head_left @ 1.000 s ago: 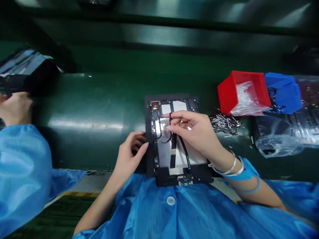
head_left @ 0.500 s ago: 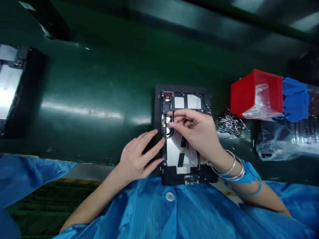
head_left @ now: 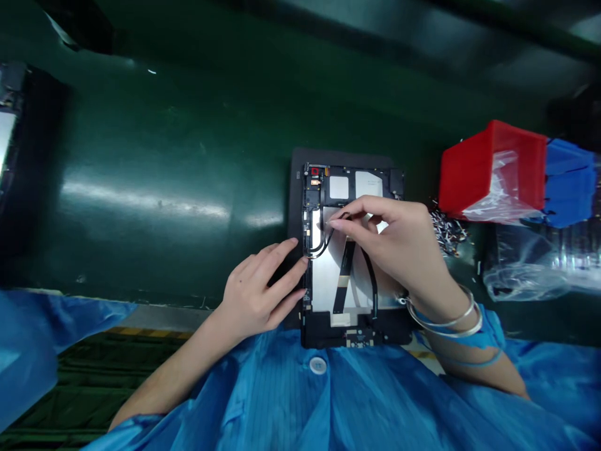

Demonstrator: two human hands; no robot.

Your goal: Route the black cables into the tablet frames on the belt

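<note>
An opened tablet [head_left: 322,285] lies in front of me on a dark pad [head_left: 297,188], its inner parts facing up. My right hand [head_left: 389,232] pinches a thin black cable [head_left: 323,247] between thumb and index finger, above the tablet's upper middle. The cable curves down to the tablet's left edge. There my left hand [head_left: 263,285] rests with fingers apart, its fingertips touching the edge near the cable's bend. A flat black ribbon cable [head_left: 345,275] with a tan band runs across the silver area. Part of the tablet is hidden under my right hand.
To the right stand a red bin [head_left: 469,172] with clear plastic in it and a blue bin [head_left: 569,188]. Beside them lie a pile of small parts [head_left: 448,233] and clear plastic bags [head_left: 521,269]. Another device [head_left: 12,94] sits at the far left of the green table [head_left: 188,138].
My right hand has moved to the right, drawing the cable's upper part away from the tablet's left edge. My left hand stays at the edge. The view has shifted slightly.
</note>
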